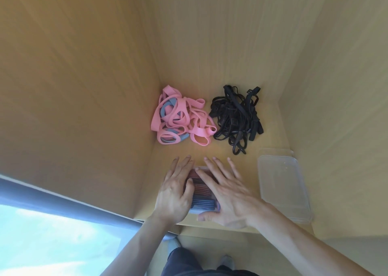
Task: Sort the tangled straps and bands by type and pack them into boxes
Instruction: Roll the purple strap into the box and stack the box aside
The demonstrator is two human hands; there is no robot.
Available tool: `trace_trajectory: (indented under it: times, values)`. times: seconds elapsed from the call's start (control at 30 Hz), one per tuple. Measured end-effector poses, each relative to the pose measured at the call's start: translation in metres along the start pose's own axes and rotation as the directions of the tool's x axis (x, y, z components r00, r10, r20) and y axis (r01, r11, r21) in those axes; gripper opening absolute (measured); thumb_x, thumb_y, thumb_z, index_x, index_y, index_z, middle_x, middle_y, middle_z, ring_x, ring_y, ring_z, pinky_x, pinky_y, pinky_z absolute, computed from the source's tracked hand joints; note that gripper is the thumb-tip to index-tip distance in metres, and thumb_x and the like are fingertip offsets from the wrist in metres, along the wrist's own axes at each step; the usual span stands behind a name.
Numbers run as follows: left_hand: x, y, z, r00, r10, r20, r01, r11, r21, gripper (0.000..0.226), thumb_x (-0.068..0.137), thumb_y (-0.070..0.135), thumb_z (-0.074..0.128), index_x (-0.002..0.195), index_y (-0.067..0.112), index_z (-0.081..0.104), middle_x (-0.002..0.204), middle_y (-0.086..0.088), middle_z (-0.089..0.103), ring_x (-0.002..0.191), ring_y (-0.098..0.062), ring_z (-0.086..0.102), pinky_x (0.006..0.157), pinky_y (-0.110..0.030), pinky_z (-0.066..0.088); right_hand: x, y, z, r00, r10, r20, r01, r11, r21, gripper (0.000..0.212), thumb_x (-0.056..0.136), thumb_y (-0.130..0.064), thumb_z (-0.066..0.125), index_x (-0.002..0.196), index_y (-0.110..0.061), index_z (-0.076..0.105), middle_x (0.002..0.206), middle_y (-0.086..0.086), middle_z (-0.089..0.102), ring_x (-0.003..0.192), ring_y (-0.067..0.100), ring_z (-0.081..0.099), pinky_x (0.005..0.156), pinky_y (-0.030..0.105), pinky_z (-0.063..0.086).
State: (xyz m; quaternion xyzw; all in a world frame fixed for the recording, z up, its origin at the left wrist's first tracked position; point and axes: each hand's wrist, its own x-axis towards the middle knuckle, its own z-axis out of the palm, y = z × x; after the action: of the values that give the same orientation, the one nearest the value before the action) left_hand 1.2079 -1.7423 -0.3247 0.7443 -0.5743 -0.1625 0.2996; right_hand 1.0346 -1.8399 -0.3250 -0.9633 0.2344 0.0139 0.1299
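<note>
Pressing down on a clear box (199,191) at 6 o'clock, near the front edge of the table (210,152), you have both hands laid flat on its top. Your left hand (176,189) and right hand (226,194) sit side by side, fingers straight and spread, gripping nothing. Between them, neatly folded pink and blue bands show inside the box. Whether a lid is on, you cannot tell.

At 12 o'clock lies a tangled pile of pink and blue bands (180,120). Just beside it, at 1 o'clock, is a knot of black straps (237,118). A second clear box (283,183) at 3 o'clock looks empty. One box seems filled, but most of the sorting appears to remain.
</note>
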Motion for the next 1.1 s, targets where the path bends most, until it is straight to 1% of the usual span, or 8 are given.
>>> trace_trajectory:
  times: [0.07,0.17,0.27,0.6,0.77,0.83,0.93,1.1]
  values:
    - [0.0,-0.002,0.001,0.999,-0.022,0.023,0.023,1.0,-0.012,0.059,0.097,0.031,0.027,0.153,0.02,0.04,0.162,0.01,0.031,0.154,-0.005,0.004,0.123,-0.017,0.005,0.0,0.0,-0.001,1.0,0.005,0.027,-0.004,1.0,-0.017,0.117,0.072,-0.096,0.029,0.159,-0.031,-0.014,0.166,0.003,-0.025,0.153,0.022,-0.023,0.123,0.052,-0.013]
    - [-0.001,-0.002,0.002,0.998,-0.061,0.015,0.062,0.996,-0.058,0.057,0.096,0.031,0.033,0.152,0.023,0.041,0.161,0.015,0.029,0.154,-0.005,0.008,0.118,-0.009,0.005,0.001,-0.003,-0.002,0.999,0.026,0.03,-0.025,1.0,-0.014,0.114,0.073,-0.093,0.032,0.158,-0.031,-0.013,0.167,0.003,-0.02,0.155,0.027,-0.007,0.124,0.052,-0.004]
    - [-0.001,-0.001,0.002,0.997,-0.076,-0.028,0.071,0.987,-0.146,0.057,0.094,0.035,0.037,0.148,0.021,0.045,0.16,0.011,0.032,0.151,-0.003,0.019,0.119,-0.014,0.013,0.002,-0.004,-0.003,0.999,0.042,0.022,-0.042,0.999,-0.016,0.112,0.074,-0.091,0.035,0.158,-0.03,-0.006,0.168,0.005,-0.007,0.152,0.03,0.007,0.123,0.054,0.005]
    - [0.004,-0.001,0.005,0.994,-0.093,-0.063,0.084,0.987,-0.139,0.059,0.091,0.04,0.029,0.143,0.019,0.049,0.156,0.009,0.038,0.146,-0.002,0.029,0.112,-0.004,0.016,0.01,0.0,0.0,0.998,0.056,0.021,-0.056,0.998,-0.003,0.113,0.072,-0.091,0.035,0.158,-0.031,-0.006,0.168,0.007,-0.006,0.152,0.031,0.007,0.122,0.055,0.003]
    - [0.007,-0.006,-0.004,0.973,-0.228,0.026,0.211,0.846,-0.489,0.057,0.088,0.032,0.043,0.144,0.027,0.048,0.151,0.015,0.046,0.14,0.003,0.037,0.117,-0.022,0.027,0.013,0.003,0.0,0.995,0.087,-0.047,-0.081,0.989,0.12,0.111,0.065,-0.088,0.051,0.154,-0.031,0.017,0.16,-0.002,0.019,0.145,0.023,0.02,0.119,0.047,0.011]
    - [0.006,-0.009,-0.007,0.961,-0.277,0.028,0.245,0.796,-0.553,0.058,0.086,0.032,0.043,0.144,0.027,0.05,0.146,0.014,0.051,0.136,0.004,0.042,0.115,-0.026,0.033,0.015,0.002,-0.001,0.993,0.093,-0.072,-0.081,0.985,0.149,0.109,0.062,-0.088,0.054,0.15,-0.03,0.023,0.154,-0.004,0.026,0.14,0.02,0.025,0.116,0.043,0.015]
    - [0.001,-0.016,-0.009,0.952,-0.306,-0.005,0.248,0.781,-0.574,0.057,0.084,0.034,0.044,0.141,0.027,0.053,0.141,0.014,0.054,0.129,0.008,0.046,0.103,-0.012,0.036,0.016,0.0,-0.001,0.991,0.098,-0.093,-0.081,0.981,0.177,0.108,0.061,-0.085,0.057,0.147,-0.028,0.027,0.149,-0.006,0.031,0.136,0.018,0.029,0.114,0.041,0.017]
    - [-0.009,-0.021,-0.007,0.947,-0.321,-0.01,0.25,0.757,-0.604,0.052,0.086,0.03,0.047,0.137,0.027,0.055,0.136,0.017,0.057,0.126,0.008,0.05,0.091,-0.001,0.037,0.016,-0.003,-0.003,0.982,0.12,-0.146,-0.093,0.979,0.182,0.105,0.062,-0.083,0.058,0.146,-0.028,0.028,0.144,-0.01,0.036,0.133,0.016,0.035,0.112,0.04,0.027]
